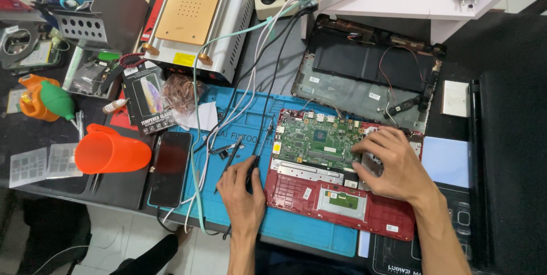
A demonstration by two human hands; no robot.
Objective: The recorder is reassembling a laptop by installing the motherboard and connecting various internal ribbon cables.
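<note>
An opened red laptop base (319, 195) lies on a blue work mat (245, 121), with its green circuit board (316, 138) exposed. My right hand (393, 164) rests on the board's right end, fingers pressing a grey part there. My left hand (242, 189) sits on the mat just left of the laptop, fingers curled around a thin black tool (252, 164) whose tip points up toward the board's left edge. A second thin black tool (231, 158) lies on the mat beside that hand.
A dark bottom cover with wires (364, 70) lies behind the laptop. A black phone (170, 167), an orange cup (111, 150), a boxed screen protector (149, 95) and a heating machine (199, 19) stand to the left. Cables (256, 58) run across the mat.
</note>
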